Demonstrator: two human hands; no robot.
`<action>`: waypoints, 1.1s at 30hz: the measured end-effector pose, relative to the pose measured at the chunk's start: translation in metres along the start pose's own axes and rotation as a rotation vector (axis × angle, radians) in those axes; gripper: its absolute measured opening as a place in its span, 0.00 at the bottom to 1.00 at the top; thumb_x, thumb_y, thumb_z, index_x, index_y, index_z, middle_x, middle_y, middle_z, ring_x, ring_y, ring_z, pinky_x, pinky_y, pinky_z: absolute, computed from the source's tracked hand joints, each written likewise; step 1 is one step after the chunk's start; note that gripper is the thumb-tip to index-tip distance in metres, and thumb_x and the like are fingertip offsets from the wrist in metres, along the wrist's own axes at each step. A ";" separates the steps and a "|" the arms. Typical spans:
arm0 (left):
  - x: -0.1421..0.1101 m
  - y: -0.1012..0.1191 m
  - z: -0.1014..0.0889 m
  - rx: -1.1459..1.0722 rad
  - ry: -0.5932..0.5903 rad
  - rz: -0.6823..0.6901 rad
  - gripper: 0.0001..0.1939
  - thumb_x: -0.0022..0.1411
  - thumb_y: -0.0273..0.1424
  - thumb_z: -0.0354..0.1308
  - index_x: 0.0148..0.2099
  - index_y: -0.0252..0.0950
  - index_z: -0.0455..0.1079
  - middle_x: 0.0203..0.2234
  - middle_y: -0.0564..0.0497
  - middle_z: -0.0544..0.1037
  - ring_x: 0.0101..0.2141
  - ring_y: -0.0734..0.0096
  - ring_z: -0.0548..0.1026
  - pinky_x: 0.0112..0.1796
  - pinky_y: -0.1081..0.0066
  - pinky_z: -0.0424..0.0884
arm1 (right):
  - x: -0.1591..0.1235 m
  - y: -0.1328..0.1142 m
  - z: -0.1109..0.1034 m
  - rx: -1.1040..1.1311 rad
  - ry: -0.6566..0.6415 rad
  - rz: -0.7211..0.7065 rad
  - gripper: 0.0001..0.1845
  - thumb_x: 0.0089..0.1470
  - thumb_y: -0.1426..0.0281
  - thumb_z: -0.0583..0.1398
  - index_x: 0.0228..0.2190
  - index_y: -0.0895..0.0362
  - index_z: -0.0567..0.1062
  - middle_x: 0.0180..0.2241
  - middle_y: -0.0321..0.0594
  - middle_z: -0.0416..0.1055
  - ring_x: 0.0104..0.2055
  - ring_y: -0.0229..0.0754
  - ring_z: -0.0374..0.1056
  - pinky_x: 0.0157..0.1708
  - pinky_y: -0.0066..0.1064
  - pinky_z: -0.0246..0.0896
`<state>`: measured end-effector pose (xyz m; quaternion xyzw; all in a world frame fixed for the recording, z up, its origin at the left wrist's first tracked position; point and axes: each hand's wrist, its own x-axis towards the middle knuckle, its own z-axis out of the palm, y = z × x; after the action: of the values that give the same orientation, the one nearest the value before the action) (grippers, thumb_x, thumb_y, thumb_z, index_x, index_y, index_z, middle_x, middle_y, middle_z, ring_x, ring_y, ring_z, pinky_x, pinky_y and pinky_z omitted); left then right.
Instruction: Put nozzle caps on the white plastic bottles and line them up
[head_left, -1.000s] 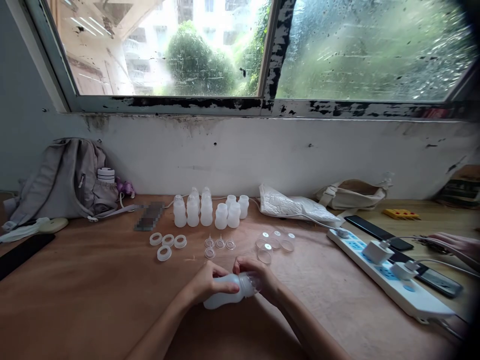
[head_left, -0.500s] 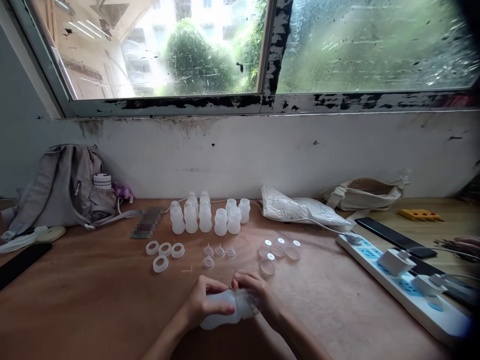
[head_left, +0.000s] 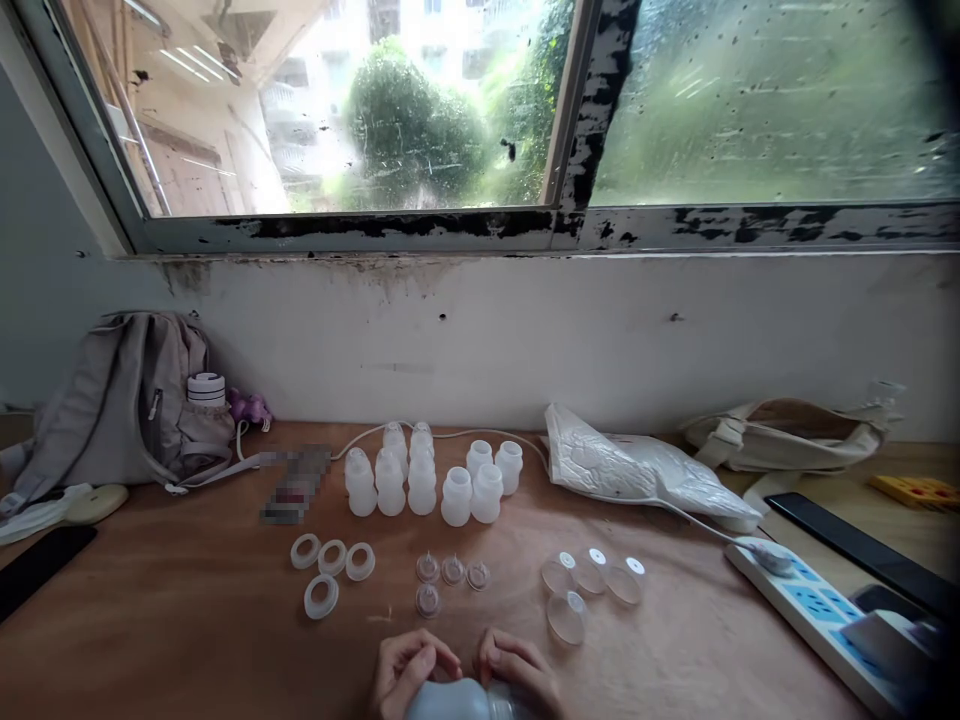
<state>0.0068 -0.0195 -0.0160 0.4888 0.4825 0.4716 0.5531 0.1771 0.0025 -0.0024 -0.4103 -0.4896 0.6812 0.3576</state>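
Note:
A translucent baby bottle (head_left: 448,702) lies sideways at the bottom edge, partly cut off by the frame. My left hand (head_left: 415,672) is curled around its body end, thumb along the near side. On the clear cap end (head_left: 504,703), my right hand (head_left: 519,668) has its fingers closed. Beyond the hands are several silicone nipples (head_left: 452,571). Several white collar rings (head_left: 321,596) lie to their left, and several clear caps (head_left: 566,618) with white discs to their right. Farther back stand capped bottles (head_left: 390,482) and, beside them, open-necked bottles (head_left: 457,496).
Along the wall sit a grey backpack (head_left: 142,400), a silvery padded bag (head_left: 600,465) and a beige bag (head_left: 787,435). A power strip (head_left: 817,620) with chargers runs down the right side, beside a dark phone (head_left: 855,550). Another dark flat object (head_left: 45,570) lies at left.
The camera view has tilted up, so the table items sit lower in the picture. Both hands and the bottle now reach the bottom edge, more of the bottle cut off.

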 end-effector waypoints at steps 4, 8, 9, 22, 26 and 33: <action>0.002 -0.003 -0.001 0.116 -0.023 0.036 0.22 0.49 0.48 0.52 0.27 0.33 0.73 0.22 0.46 0.75 0.24 0.68 0.68 0.26 0.73 0.61 | 0.002 -0.002 -0.002 -0.012 0.036 -0.005 0.21 0.42 0.54 0.56 0.15 0.59 0.69 0.19 0.37 0.60 0.24 0.38 0.55 0.26 0.28 0.49; 0.003 0.002 -0.003 0.188 0.058 0.033 0.19 0.50 0.46 0.52 0.27 0.34 0.73 0.22 0.48 0.74 0.25 0.68 0.68 0.29 0.72 0.61 | 0.002 0.003 -0.002 0.059 0.184 -0.067 0.25 0.42 0.50 0.54 0.14 0.59 0.69 0.18 0.38 0.60 0.22 0.38 0.55 0.23 0.29 0.50; 0.004 0.005 -0.003 0.175 0.067 0.041 0.19 0.50 0.45 0.52 0.27 0.34 0.72 0.22 0.48 0.73 0.25 0.68 0.68 0.29 0.73 0.61 | 0.002 0.004 -0.002 0.098 0.210 -0.086 0.24 0.42 0.50 0.55 0.15 0.59 0.69 0.18 0.38 0.61 0.22 0.38 0.56 0.23 0.28 0.50; 0.009 0.030 -0.013 -0.052 0.224 0.026 0.16 0.52 0.41 0.53 0.26 0.32 0.68 0.23 0.50 0.71 0.26 0.70 0.67 0.26 0.76 0.60 | -0.005 -0.006 0.007 0.170 0.315 -0.105 0.17 0.39 0.58 0.62 0.30 0.56 0.73 0.29 0.40 0.70 0.27 0.40 0.65 0.25 0.29 0.61; 0.008 0.028 -0.011 -0.057 0.259 0.046 0.15 0.53 0.40 0.53 0.27 0.32 0.68 0.24 0.50 0.72 0.26 0.70 0.68 0.26 0.77 0.61 | -0.009 -0.011 0.004 -0.046 0.317 -0.154 0.19 0.42 0.57 0.60 0.35 0.56 0.74 0.27 0.39 0.70 0.24 0.42 0.67 0.29 0.35 0.63; 0.012 0.016 -0.012 -0.139 0.315 0.061 0.14 0.53 0.40 0.53 0.29 0.33 0.68 0.24 0.50 0.72 0.26 0.69 0.70 0.25 0.76 0.64 | -0.016 -0.017 0.007 -0.105 0.268 -0.257 0.21 0.44 0.59 0.60 0.40 0.56 0.73 0.29 0.41 0.71 0.27 0.43 0.68 0.32 0.39 0.66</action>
<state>-0.0046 -0.0055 -0.0021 0.3841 0.5142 0.5911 0.4886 0.1789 -0.0093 0.0187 -0.4494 -0.5209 0.5428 0.4818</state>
